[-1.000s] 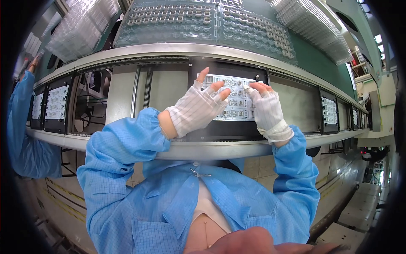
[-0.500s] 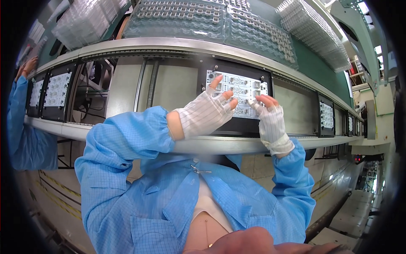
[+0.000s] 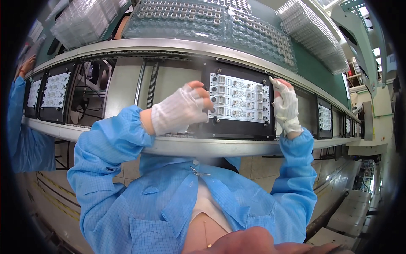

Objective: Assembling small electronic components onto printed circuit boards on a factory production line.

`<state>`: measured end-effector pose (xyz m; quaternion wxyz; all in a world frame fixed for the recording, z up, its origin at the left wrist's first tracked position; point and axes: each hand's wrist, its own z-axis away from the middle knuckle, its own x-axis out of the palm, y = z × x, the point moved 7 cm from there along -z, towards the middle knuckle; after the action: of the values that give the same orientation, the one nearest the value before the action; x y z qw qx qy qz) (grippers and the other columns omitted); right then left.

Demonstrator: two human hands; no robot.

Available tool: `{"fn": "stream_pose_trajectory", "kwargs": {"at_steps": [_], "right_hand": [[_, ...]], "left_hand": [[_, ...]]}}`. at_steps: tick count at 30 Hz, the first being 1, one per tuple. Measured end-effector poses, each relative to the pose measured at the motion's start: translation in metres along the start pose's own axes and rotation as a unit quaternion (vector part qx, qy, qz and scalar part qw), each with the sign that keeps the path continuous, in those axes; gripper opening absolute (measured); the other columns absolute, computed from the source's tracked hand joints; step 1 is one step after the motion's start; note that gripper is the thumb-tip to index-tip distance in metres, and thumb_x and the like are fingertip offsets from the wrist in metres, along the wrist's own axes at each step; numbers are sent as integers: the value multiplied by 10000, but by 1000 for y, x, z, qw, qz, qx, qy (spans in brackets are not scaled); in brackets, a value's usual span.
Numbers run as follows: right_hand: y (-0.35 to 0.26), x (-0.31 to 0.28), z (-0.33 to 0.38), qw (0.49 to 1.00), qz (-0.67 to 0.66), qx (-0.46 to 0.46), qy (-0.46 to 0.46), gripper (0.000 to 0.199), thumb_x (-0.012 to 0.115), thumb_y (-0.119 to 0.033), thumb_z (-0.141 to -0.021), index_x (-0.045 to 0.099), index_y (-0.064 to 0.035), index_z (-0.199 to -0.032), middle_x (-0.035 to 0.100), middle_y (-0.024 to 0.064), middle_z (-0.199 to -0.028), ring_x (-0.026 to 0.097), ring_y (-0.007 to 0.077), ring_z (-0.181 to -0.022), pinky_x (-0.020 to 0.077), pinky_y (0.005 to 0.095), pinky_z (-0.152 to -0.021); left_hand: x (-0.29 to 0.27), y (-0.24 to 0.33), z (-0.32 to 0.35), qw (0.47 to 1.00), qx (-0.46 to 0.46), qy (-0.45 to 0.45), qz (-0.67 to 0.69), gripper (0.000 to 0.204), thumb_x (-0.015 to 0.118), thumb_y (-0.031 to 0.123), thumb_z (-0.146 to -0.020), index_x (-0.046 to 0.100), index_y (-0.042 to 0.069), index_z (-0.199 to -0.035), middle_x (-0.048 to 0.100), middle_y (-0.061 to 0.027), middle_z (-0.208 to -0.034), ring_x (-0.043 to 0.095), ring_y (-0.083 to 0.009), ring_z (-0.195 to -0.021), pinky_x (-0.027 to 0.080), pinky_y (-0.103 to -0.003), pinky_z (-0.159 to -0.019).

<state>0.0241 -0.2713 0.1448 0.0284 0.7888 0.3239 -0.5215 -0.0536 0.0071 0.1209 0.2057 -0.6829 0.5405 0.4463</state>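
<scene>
A white circuit board [image 3: 240, 98] with rows of small metal and dark parts lies in a black carrier plate [image 3: 241, 128] on the conveyor in front of me. My left hand [image 3: 181, 107], in a striped fingerless glove, is at the carrier's left edge. Its fingers are loosely bent and apart, with nothing seen in them. My right hand [image 3: 286, 103], gloved likewise, is by the carrier's right edge, fingers reaching toward its upper right corner. No held object shows there. Whether either hand's fingertips touch the plate I cannot tell.
Beyond the metal conveyor rail [image 3: 169, 43], clear trays [image 3: 177, 21] of small metal parts lie on a green bench. Stacked trays [image 3: 313, 36] stand at right, more [image 3: 86, 23] at left. Other carriers [image 3: 55, 91] sit along the line. Another person's sleeve [image 3: 17, 101] shows far left.
Both hands have drawn off the board and apart: the left to the carrier's left side, the right to its right edge. The carrier with the board sits slightly farther right.
</scene>
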Motion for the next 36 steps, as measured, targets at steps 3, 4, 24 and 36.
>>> {"fn": "stream_pose_trajectory", "kwargs": {"at_steps": [3, 4, 24, 36], "right_hand": [[7, 21, -28, 999, 33, -41, 3, 473, 585, 51, -813, 646, -58, -1269, 647, 178, -1210, 615, 363, -1120, 487, 426, -983], [9, 27, -39, 998, 45, -52, 8, 473, 630, 30, -816, 637, -61, -1280, 647, 181, -1213, 615, 368, -1114, 490, 429, -971], [-43, 82, -55, 971, 92, -216, -50, 686, 519, 134, -746, 573, -131, -1376, 604, 146, -1272, 577, 348, -1141, 465, 426, -987], [-56, 49, -59, 983, 61, -168, 29, 661, 501, 91, -782, 561, -124, -1405, 600, 145, -1247, 566, 333, -1134, 438, 426, -1001]], "left_hand": [[6, 5, 4, 999, 16, -9, -39, 191, 703, 110, -703, 702, 144, -891, 606, -25, -1036, 574, -230, -1057, 383, -511, -1129], [8, 7, 3, 998, 18, -18, -54, 190, 712, 111, -700, 704, 143, -887, 603, -23, -1042, 574, -225, -1054, 383, -514, -1134], [-34, -38, 22, 970, -151, 187, 39, 295, 599, -58, -660, 701, 142, -850, 624, -47, -877, 591, -299, -939, 469, -436, -931], [-2, -84, 43, 906, -360, 138, 176, 535, 476, -93, -805, 573, 87, -1300, 690, -147, -854, 697, -283, -782, 581, -361, -748]]}}
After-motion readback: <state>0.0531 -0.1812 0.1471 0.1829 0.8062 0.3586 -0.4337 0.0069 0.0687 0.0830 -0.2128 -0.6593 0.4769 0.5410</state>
